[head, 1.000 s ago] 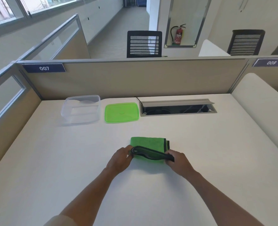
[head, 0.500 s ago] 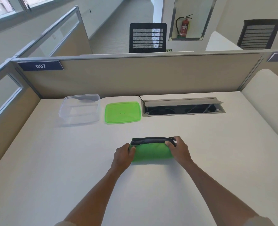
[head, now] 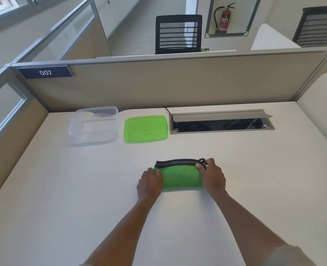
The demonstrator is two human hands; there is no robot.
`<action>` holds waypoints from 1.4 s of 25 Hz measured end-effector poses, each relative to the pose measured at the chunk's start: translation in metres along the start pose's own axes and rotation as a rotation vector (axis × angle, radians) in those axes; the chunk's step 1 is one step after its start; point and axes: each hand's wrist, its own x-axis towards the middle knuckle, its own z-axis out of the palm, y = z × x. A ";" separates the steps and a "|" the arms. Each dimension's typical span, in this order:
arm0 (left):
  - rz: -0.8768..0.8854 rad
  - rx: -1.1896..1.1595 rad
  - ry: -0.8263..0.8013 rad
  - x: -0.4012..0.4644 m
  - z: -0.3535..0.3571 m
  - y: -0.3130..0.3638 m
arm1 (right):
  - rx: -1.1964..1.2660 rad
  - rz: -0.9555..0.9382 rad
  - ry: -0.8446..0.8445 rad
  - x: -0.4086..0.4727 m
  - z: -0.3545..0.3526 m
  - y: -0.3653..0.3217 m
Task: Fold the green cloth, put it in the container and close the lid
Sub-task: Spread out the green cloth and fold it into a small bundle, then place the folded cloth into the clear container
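The green cloth [head: 179, 177], edged in dark grey, lies folded into a small thick rectangle in the middle of the white desk. My left hand [head: 150, 184] grips its left end. My right hand [head: 211, 176] grips its right end, fingers over the dark far edge. The clear plastic container [head: 94, 123] stands open and empty at the back left. Its green lid [head: 146, 128] lies flat on the desk just to the container's right.
An open cable tray [head: 221, 122] is sunk into the desk at the back right. A beige partition [head: 168, 83] closes off the far edge and another the left side. A white curved panel [head: 320, 104] rises on the right.
The near half of the cloth was lifted by both hands and folded over away from me. The dark edge now lies along the far side, and both hands rest on the cloth's ends.
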 end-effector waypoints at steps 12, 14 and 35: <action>-0.222 -0.458 -0.199 0.009 -0.004 0.009 | 0.011 0.112 -0.028 -0.001 0.005 -0.004; -0.231 -0.784 -0.251 0.004 -0.008 0.010 | 0.092 0.111 -0.056 -0.002 0.003 -0.003; -0.109 -0.989 -0.249 0.003 -0.091 -0.073 | 0.711 0.135 -0.382 -0.041 0.019 -0.061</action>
